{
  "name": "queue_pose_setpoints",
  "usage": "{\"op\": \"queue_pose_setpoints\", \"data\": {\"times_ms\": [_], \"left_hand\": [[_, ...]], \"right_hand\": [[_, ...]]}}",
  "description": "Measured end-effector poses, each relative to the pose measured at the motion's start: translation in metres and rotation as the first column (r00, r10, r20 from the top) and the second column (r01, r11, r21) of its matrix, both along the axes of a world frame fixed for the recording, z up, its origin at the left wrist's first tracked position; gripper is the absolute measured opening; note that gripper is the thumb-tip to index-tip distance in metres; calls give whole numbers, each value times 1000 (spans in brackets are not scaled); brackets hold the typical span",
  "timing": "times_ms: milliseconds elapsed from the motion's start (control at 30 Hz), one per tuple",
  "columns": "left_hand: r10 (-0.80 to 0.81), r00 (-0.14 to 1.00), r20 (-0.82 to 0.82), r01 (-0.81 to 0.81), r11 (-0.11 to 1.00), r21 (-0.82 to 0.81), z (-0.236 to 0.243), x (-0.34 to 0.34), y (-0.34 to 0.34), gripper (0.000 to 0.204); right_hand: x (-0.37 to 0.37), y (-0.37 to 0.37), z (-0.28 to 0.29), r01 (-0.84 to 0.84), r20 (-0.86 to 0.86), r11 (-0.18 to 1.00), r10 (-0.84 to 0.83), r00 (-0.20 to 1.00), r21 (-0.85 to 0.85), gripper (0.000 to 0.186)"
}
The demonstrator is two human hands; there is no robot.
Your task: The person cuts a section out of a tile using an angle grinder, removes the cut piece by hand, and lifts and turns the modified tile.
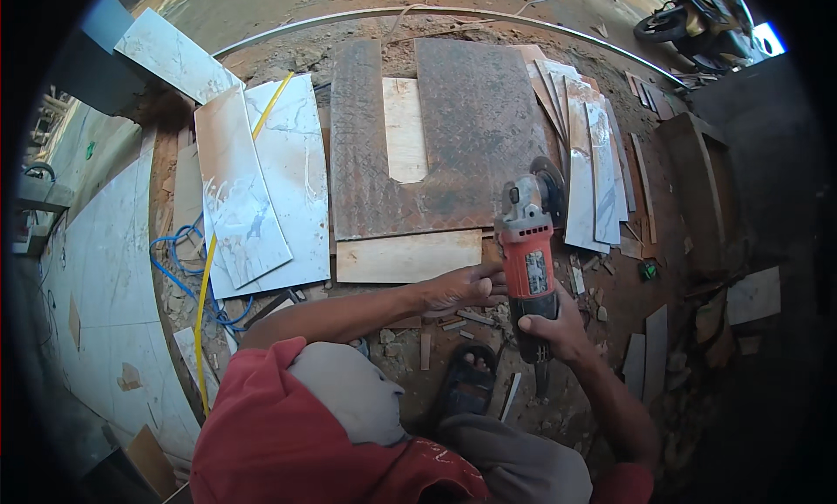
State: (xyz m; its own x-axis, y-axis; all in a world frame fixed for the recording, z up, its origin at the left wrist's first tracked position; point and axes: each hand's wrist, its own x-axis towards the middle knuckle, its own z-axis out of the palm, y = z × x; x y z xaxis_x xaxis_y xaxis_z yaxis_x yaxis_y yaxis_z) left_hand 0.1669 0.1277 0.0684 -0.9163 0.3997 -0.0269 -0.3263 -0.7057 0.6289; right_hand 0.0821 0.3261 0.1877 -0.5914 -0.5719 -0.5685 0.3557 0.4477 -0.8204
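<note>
My right hand (565, 327) is wrapped round the rear of a red and black angle grinder (528, 262), which stands with its head pointing away from me. The grinder's dark disc (549, 188) is at the right edge of a large brown textured slab (479, 112) with a long notch cut into it. Beside the grinder's body, my left hand (462, 290) has its fingers stretched toward it, apparently holding nothing. The tips are partly hidden by the tool. Under the slab lies a pale board (405, 258), showing through the notch and along the near edge.
White marbled tiles (301, 181) lie left of the slab, crossed by a yellow strip (272, 105). A blue cord (179, 264) coils nearby. Cut tile pieces (582, 216) are stacked at right. Offcuts litter the ground near my sandalled foot (469, 378). A motorcycle (702, 24) stands far right.
</note>
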Motion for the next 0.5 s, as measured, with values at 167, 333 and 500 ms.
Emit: {"op": "queue_pose_setpoints", "data": {"times_ms": [167, 333, 500], "left_hand": [[298, 950, 91, -312, 920, 239, -1, 35, -38, 89], [354, 925, 139, -372, 919, 133, -30, 56, -82, 88], [301, 932, 199, -327, 939, 108, -61, 62, -101, 89]], "right_hand": [[19, -83, -5, -263, -19, 958, 267, 964, 114, 83], [51, -130, -65, -182, 57, 983, 182, 982, -2, 81], [73, -154, -88, -31, 229, 987, 67, 971, -159, 76]]}}
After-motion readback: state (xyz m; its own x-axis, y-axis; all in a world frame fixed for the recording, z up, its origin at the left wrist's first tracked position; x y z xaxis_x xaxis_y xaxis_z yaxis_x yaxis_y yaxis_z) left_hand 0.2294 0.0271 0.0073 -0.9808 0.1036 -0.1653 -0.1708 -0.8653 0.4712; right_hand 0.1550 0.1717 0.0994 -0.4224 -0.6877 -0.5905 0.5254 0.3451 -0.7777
